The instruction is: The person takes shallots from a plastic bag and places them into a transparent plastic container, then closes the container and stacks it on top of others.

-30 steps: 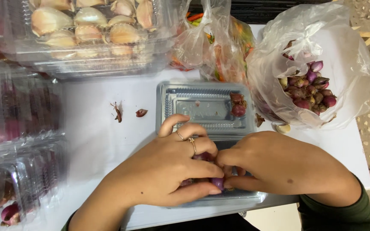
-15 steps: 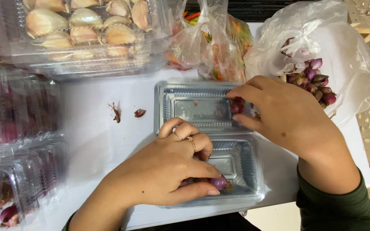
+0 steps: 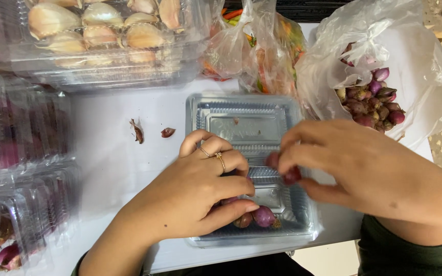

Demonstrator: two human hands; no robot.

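Shallots (image 3: 284,171) pinched in right hand (image 3: 364,168) fingers; left hand (image 3: 195,191) cups others.

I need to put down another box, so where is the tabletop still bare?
Bare white tabletop lies between the stacked clear boxes on the left and the open clamshell, with only two skin scraps. The far edge is crowded: the garlic box, the vegetable bags and the shallot bag.

White table (image 3: 129,168): open clear clamshell box (image 3: 251,122), garlic-filled boxes (image 3: 93,36), stacked clear boxes (image 3: 21,153), shallot bag (image 3: 379,66), vegetable bags (image 3: 251,46), two peel scraps (image 3: 138,132).
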